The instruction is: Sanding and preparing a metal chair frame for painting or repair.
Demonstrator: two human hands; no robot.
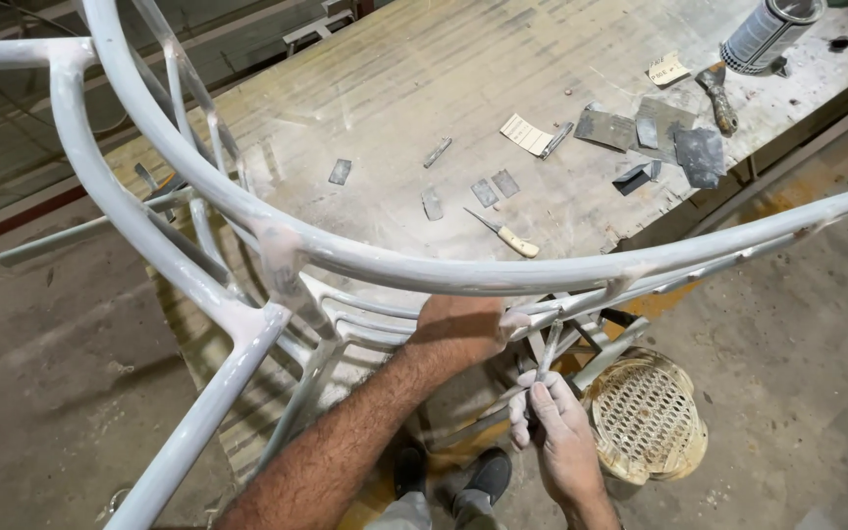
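Note:
A grey metal chair frame (365, 257) with curved tubes and filled joints rests against a dusty workbench (463, 88). My left hand (461, 324) reaches under the curved rail and grips a thin inner bar of the frame. My right hand (556, 427), dusted white, pinches a small flat putty blade (549, 349) and presses its tip against a joint of the thin bars just right of my left hand.
On the bench lie a small knife with a pale handle (504, 236), several metal scraper blades (630, 128), paper scraps and a can (768, 34). A round perforated metal basket (645, 417) sits on the concrete floor beside my shoes (449, 476).

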